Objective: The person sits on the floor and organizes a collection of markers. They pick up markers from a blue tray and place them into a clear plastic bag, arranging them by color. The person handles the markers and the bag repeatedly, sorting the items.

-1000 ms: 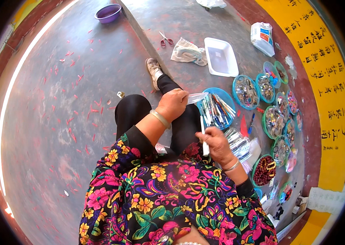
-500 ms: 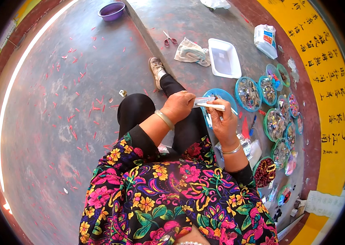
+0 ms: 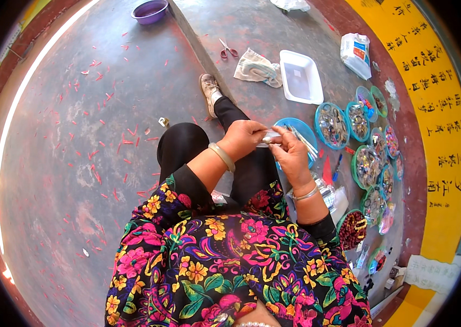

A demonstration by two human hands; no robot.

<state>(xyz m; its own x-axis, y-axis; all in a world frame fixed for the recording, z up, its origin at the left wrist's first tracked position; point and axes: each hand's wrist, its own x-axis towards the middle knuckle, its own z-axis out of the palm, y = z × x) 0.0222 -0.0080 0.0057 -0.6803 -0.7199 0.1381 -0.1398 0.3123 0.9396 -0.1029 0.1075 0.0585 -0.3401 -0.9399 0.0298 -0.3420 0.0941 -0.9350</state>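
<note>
My left hand (image 3: 243, 137) is closed, with its fingertips pinching a small flat clear plastic piece (image 3: 272, 134). Close against it, my right hand (image 3: 293, 155) is closed too, its thumb and fingers bent toward the same piece. The pale rounded end of a white pen-like tube (image 3: 266, 140) shows at the right fingertips; the rest of it is hidden by the fingers. Both hands are held above my thigh. Just beyond the right hand, a blue round basket (image 3: 286, 123) on the floor holds several thin white sticks.
Round baskets of small parts (image 3: 332, 125) crowd the floor at right. Farther off are a white tray (image 3: 301, 76), a cloth (image 3: 256, 68), red-handled scissors (image 3: 228, 50), a white packet (image 3: 356, 55) and a purple basin (image 3: 150, 12). Red scraps (image 3: 98, 177) litter the floor at left.
My right hand has drawn in toward the left fingertips and turned. The white tube, plainly visible across its fingers before, is now mostly covered. The left hand has barely moved.
</note>
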